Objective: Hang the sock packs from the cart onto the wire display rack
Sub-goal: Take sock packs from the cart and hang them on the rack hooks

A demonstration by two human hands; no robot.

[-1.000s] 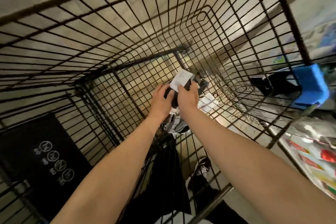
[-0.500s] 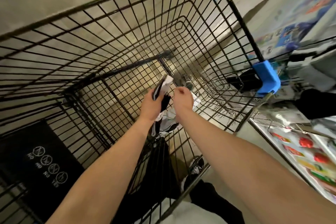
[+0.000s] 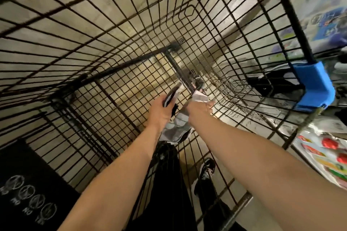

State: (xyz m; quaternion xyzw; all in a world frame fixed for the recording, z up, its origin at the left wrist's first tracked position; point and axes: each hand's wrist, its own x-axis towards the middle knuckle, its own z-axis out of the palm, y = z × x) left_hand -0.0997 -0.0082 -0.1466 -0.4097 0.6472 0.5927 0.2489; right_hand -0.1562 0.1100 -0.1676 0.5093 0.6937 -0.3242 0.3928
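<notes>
Bare concrete floor (image 3: 120,5) under a black wire cart (image 3: 290,15), blue bumper (image 3: 315,88) on its right corner. Black mat (image 3: 28,184) with circle symbols to the left, colourful packaging (image 3: 326,157) to the right. Inside the cart, toward its near edge: left hand (image 3: 161,114) curled around a dark sock pack (image 3: 170,95) with a white edge. Right hand (image 3: 200,108) pinches a crumpled white card (image 3: 200,98). Grey sock fabric (image 3: 175,130) hangs between the wrists.
</notes>
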